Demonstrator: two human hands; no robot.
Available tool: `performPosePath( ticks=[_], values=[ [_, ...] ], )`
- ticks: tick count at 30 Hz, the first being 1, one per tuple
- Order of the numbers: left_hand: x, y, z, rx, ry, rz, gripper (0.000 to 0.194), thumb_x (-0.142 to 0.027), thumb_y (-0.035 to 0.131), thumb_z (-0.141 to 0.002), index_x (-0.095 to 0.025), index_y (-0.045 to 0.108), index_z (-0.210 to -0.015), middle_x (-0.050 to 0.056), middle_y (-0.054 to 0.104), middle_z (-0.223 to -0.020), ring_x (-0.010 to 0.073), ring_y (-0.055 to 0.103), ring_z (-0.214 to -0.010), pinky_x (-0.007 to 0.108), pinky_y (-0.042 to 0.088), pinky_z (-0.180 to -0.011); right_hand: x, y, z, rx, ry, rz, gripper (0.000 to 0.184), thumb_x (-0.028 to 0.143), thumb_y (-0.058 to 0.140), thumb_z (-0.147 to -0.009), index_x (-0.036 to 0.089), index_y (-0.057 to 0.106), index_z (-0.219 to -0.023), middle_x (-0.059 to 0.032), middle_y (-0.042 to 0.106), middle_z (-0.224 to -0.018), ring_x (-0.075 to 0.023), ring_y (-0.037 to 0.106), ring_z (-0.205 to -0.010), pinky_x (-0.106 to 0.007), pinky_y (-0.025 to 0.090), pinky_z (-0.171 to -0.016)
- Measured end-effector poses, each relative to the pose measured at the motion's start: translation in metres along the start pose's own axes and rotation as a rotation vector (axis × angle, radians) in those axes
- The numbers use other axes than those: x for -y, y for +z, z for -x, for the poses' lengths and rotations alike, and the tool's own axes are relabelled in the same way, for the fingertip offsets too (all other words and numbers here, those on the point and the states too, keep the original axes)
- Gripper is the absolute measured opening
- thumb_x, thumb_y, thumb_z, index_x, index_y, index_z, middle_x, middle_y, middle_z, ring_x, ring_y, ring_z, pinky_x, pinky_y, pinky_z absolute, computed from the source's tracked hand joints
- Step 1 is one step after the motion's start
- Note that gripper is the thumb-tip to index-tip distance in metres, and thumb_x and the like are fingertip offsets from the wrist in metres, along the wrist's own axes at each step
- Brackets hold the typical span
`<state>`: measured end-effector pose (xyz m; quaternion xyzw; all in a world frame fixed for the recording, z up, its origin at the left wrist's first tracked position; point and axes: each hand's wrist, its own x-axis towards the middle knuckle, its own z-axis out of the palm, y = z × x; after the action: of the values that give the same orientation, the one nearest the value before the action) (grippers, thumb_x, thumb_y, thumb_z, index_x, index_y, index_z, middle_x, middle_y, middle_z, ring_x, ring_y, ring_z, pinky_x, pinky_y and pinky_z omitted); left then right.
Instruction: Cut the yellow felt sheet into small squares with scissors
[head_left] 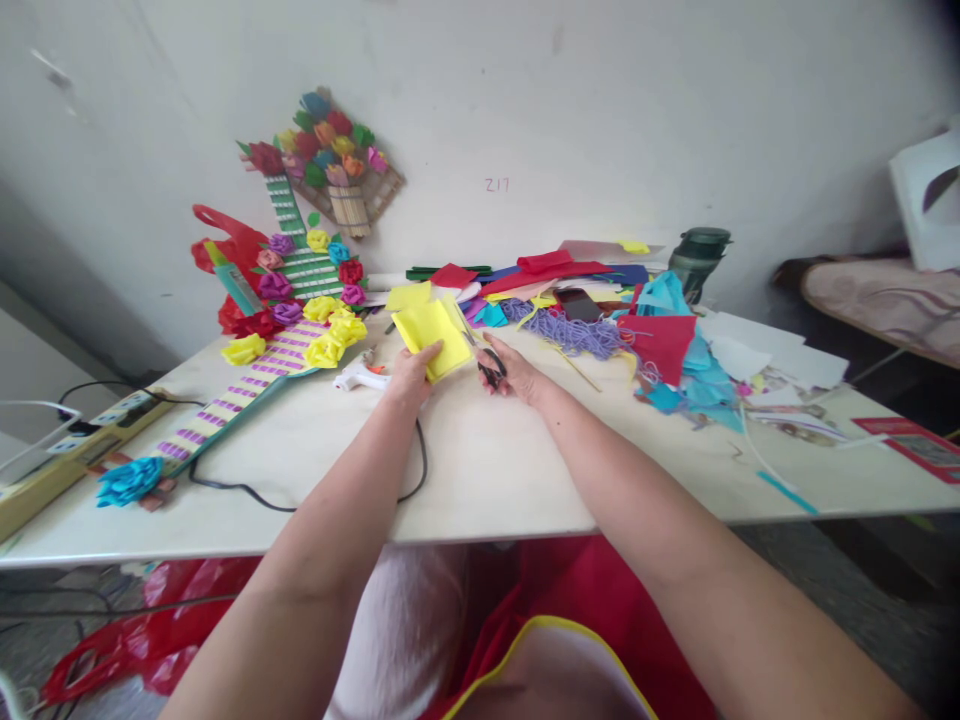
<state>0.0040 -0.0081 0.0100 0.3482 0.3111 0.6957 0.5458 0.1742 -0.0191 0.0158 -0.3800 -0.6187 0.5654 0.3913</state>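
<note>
My left hand (414, 372) grips a folded yellow sheet (435, 335) by its near left edge, thumb on top; whether it is paper or felt I cannot tell. In my right hand (511, 368) are black-handled scissors (491, 368), with fingers wrapped round the loops. Their blades point up and left along the right edge of the yellow sheet; whether they touch it I cannot make out. Another yellow piece (409, 296) lies just behind. Left of my left hand rests a white glue gun (361, 375) on the table (480, 470).
A guitar-shaped craft (247, 385) with paper flowers stands at the left, near a power strip (75, 450). Coloured sheets (547, 272), purple yarn (570, 330), a phone (577, 304) and a dark green bottle (699, 262) are at the back. Scraps (705, 390) lie right. A black cable (255, 492) crosses the front left.
</note>
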Motion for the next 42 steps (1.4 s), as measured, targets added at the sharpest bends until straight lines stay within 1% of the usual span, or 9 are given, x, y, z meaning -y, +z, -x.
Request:
performPosePath(
  ticks=[5,9,13,16,20,25,30,34,42],
  values=[
    [-0.001,-0.001,-0.001,-0.007,0.000,0.004,0.035,-0.009,0.071,-0.055,-0.011,0.063,-0.089,0.011,0.069,-0.090,0.0252,0.063,-0.093,0.037,0.050,-0.087,-0.001,-0.007,0.001,0.004,-0.039,0.109,0.086,0.047,0.057,-0.077,0.024,0.007,-0.143,0.0051,0.061,-0.055,-0.0075,0.051,-0.036,-0.014,0.027,-0.030],
    [-0.003,-0.003,-0.002,-0.049,0.030,-0.001,0.033,-0.009,0.071,-0.055,-0.012,0.063,-0.086,0.009,0.069,-0.087,0.0246,0.063,-0.094,0.036,0.049,-0.087,0.004,-0.011,0.004,0.027,-0.043,0.170,0.082,0.045,0.058,-0.078,0.026,0.012,-0.142,0.0042,0.063,-0.055,-0.0081,0.052,-0.035,-0.014,0.029,-0.031],
    [-0.003,-0.004,-0.003,-0.067,0.037,-0.009,0.031,-0.008,0.071,-0.054,-0.011,0.063,-0.083,0.010,0.069,-0.086,0.0260,0.062,-0.096,0.038,0.049,-0.088,0.009,-0.013,0.006,0.065,-0.074,0.198,0.069,0.041,0.057,-0.079,0.029,0.025,-0.139,0.0049,0.062,-0.054,-0.0081,0.053,-0.035,-0.013,0.029,-0.030],
    [-0.003,-0.004,-0.002,-0.046,0.038,-0.009,0.033,-0.008,0.072,-0.053,-0.011,0.063,-0.084,0.010,0.069,-0.087,0.0260,0.061,-0.096,0.038,0.049,-0.088,0.008,-0.013,0.005,0.080,-0.080,0.191,0.059,0.040,0.056,-0.079,0.025,0.035,-0.132,0.0045,0.062,-0.054,-0.0083,0.053,-0.035,-0.013,0.029,-0.029],
    [-0.003,-0.004,-0.001,-0.019,0.032,-0.014,0.038,-0.010,0.073,-0.053,-0.012,0.063,-0.090,0.010,0.069,-0.088,0.0258,0.062,-0.095,0.038,0.049,-0.087,0.005,-0.012,0.002,0.083,-0.053,0.167,0.048,0.040,0.057,-0.077,0.018,0.043,-0.118,0.0027,0.063,-0.054,-0.0091,0.053,-0.035,-0.014,0.029,-0.028],
    [-0.002,-0.003,-0.001,0.011,0.006,-0.028,0.040,-0.013,0.075,-0.051,-0.011,0.063,-0.089,0.011,0.069,-0.090,0.0268,0.062,-0.095,0.039,0.049,-0.087,0.006,-0.008,0.002,0.077,0.009,0.136,0.026,0.039,0.053,-0.082,0.016,0.049,-0.094,0.0012,0.063,-0.053,-0.0084,0.052,-0.034,-0.014,0.029,-0.028],
    [0.002,-0.001,-0.001,0.031,-0.008,-0.051,0.040,-0.014,0.076,-0.051,-0.010,0.064,-0.089,0.012,0.069,-0.093,0.0276,0.062,-0.094,0.040,0.050,-0.086,0.005,-0.006,0.001,0.065,0.016,0.068,0.027,0.042,0.048,-0.085,0.015,0.052,-0.082,-0.0009,0.063,-0.055,-0.0088,0.054,-0.037,-0.015,0.033,-0.029],
    [0.006,-0.003,-0.003,0.044,-0.013,-0.052,0.041,-0.015,0.076,-0.052,-0.010,0.064,-0.090,0.011,0.069,-0.091,0.0271,0.063,-0.092,0.039,0.050,-0.086,0.002,-0.004,-0.001,0.059,0.018,0.020,0.032,0.046,0.051,-0.082,0.015,0.051,-0.074,0.0000,0.060,-0.053,-0.0087,0.054,-0.038,-0.016,0.033,-0.028],
    [0.006,-0.001,0.000,0.054,-0.018,-0.066,0.040,-0.018,0.077,-0.052,-0.010,0.064,-0.089,0.012,0.069,-0.091,0.0279,0.062,-0.094,0.039,0.049,-0.087,-0.001,-0.003,-0.003,0.030,0.026,-0.018,0.037,0.052,0.053,-0.079,0.016,0.050,-0.073,0.0008,0.057,-0.053,-0.0083,0.053,-0.038,-0.016,0.033,-0.028]
  ],
)
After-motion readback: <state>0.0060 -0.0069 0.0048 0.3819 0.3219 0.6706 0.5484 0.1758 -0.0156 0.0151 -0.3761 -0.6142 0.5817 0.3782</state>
